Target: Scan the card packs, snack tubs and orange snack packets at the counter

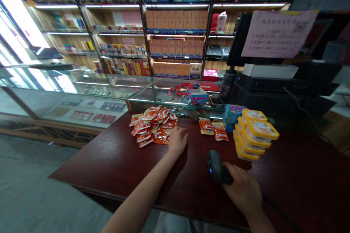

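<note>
Snack packets: a loose heap of orange foil sachets on the counter's far side, left of its middle. They are probably light, soft and slippery, and slide over one another. Best pinched at a flat sealed edge, taking one from the heap's near rim.
Counter: dark red wood, bare over its near-left part, which gives the most open room for moving. Its left and near edges drop to the floor, so a sliding sachet could go over.
Glass display case: stands against the counter's far edge, behind the heap.
Yellow-lidded tubs: stacked unevenly at the counter's far right, and they narrow the room there.
Blue packs: at the counter's far edge, just behind the tubs.
Right hand: at the counter's near right, wrapped closed round the scanner's handle.
Left hand: at the counter's middle, fingers curled and touching the heap's near rim. Whether it pinches a sachet cannot be told.
Barcode scanner: black, with a blue light showing and its head towards the counter's far side.
Two loose sachets: on the counter's far side, apart from the heap.
</note>
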`<state>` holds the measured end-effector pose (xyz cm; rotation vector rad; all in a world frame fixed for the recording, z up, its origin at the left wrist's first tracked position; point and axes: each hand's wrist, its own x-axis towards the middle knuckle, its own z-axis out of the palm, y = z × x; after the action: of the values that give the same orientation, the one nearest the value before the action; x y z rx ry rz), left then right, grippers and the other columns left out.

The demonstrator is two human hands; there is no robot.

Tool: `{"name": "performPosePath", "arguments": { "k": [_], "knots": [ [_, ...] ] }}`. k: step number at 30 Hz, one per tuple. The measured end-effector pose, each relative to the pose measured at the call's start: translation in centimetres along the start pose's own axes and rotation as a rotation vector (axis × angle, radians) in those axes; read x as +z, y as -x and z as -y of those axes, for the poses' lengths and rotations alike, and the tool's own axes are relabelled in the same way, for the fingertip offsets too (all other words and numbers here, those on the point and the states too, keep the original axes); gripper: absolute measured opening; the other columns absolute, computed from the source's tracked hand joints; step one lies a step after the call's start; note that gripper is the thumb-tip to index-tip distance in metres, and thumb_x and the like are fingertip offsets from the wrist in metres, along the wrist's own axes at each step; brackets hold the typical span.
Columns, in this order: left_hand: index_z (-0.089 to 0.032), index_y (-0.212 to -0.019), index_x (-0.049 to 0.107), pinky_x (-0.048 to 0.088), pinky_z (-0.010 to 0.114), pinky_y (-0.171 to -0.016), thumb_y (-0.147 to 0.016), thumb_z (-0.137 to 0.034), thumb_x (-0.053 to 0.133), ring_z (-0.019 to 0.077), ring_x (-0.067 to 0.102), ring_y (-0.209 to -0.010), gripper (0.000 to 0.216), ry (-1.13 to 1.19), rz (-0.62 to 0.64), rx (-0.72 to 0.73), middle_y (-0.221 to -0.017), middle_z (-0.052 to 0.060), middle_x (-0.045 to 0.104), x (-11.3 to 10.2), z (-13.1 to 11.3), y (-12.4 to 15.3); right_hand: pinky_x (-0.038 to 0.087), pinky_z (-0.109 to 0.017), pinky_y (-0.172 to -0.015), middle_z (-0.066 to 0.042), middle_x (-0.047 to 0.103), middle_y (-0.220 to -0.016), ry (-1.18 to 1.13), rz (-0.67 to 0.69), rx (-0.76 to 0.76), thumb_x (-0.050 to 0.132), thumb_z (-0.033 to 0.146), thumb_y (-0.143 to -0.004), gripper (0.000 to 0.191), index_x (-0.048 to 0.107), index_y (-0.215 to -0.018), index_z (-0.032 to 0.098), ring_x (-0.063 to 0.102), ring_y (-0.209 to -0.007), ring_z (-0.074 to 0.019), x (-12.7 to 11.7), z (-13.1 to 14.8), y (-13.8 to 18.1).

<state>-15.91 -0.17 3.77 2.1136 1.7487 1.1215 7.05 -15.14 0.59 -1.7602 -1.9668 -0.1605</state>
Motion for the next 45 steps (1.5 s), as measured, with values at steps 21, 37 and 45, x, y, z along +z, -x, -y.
{"name": "performPosePath", "arguments": {
  "k": [21,37,45],
  "knots": [
    [-0.019,-0.102,0.064,0.036,0.039,-0.089,-0.080,-0.033,0.061,0.0296,0.051,-0.105,0.026,-0.535,-0.025,-0.133,-0.107,0.012,0.061,-4.0,2.4,1.6,0.046,-0.032,-0.075,-0.004,0.071,-0.099,0.062,0.005,-0.033,0.053,0.021,-0.079,0.032,0.060,-0.110,0.022,0.066,-0.089,-0.0232,-0.1,-0.1,0.1],
    [-0.020,-0.109,0.063,0.028,0.044,-0.099,-0.083,-0.041,0.058,0.0289,0.048,-0.109,0.033,-0.457,0.109,-0.071,-0.110,0.011,0.061,-3.6,2.5,1.6,0.046,-0.033,-0.072,-0.003,0.071,-0.098,0.052,-0.004,-0.037,0.053,0.023,-0.079,0.032,0.058,-0.111,0.023,0.067,-0.087,-0.0230,0.1,-0.4,0.1],
    [-0.021,-0.097,0.061,0.037,0.038,-0.088,-0.077,-0.037,0.067,0.0272,0.049,-0.103,0.026,-0.357,-0.007,0.006,-0.105,0.009,0.054,-3.8,1.9,1.8,0.045,-0.033,-0.072,-0.004,0.070,-0.095,0.043,-0.019,-0.054,0.052,0.022,-0.079,0.033,0.057,-0.112,0.022,0.066,-0.086,-0.0236,0.1,-0.2,0.4]
  ]
}}
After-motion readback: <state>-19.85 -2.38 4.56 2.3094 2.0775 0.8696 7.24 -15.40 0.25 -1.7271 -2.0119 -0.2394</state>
